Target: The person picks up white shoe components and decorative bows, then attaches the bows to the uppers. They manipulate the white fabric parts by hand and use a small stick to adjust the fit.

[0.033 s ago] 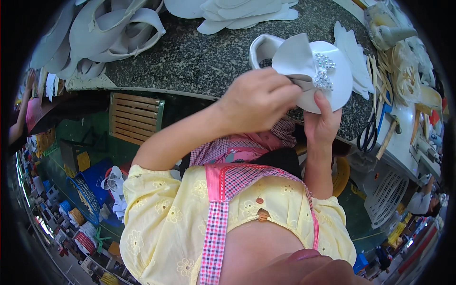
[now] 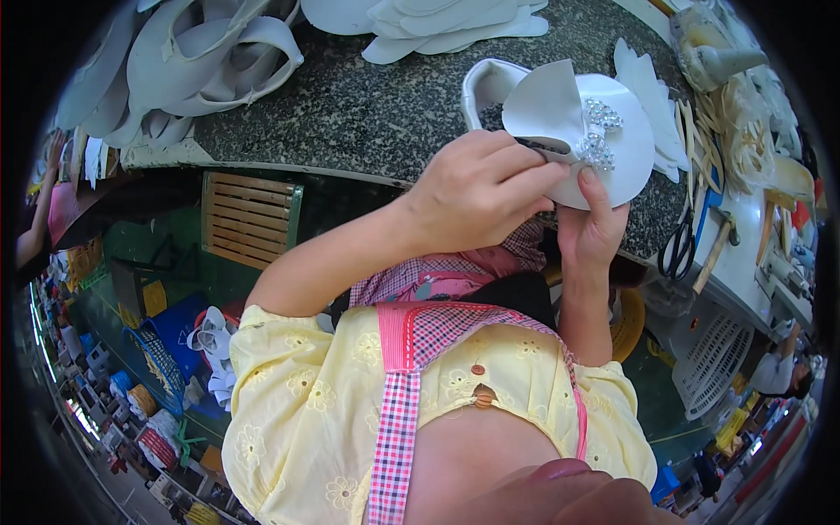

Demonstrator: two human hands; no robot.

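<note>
A white shoe upper (image 2: 541, 102) with a rounded front and a sparkling rhinestone bow (image 2: 598, 136) is held at the near edge of the speckled stone tabletop (image 2: 367, 114). My right hand (image 2: 591, 219) grips its near side, with the thumb on top close to the bow and the other fingers underneath. My left hand (image 2: 481, 185) is closed, fingers pinched at the near-left edge of the upper beside the bow. What lies between those fingertips is hidden. A curved white flap stands up in the middle of the upper, and its padded heel loop extends to the left.
Several more white uppers (image 2: 197, 66) are heaped at the far left. Flat white cut pieces (image 2: 459, 26) lie at the back, others (image 2: 652, 114) on the right. Scissors (image 2: 677, 252) and a hammer (image 2: 715, 254) are at the right edge. A slatted wooden stool (image 2: 251, 217) stands below left.
My left fingers have turned and shifted slightly toward the bow. The upper has tilted and moved a little to the right in my right hand.
</note>
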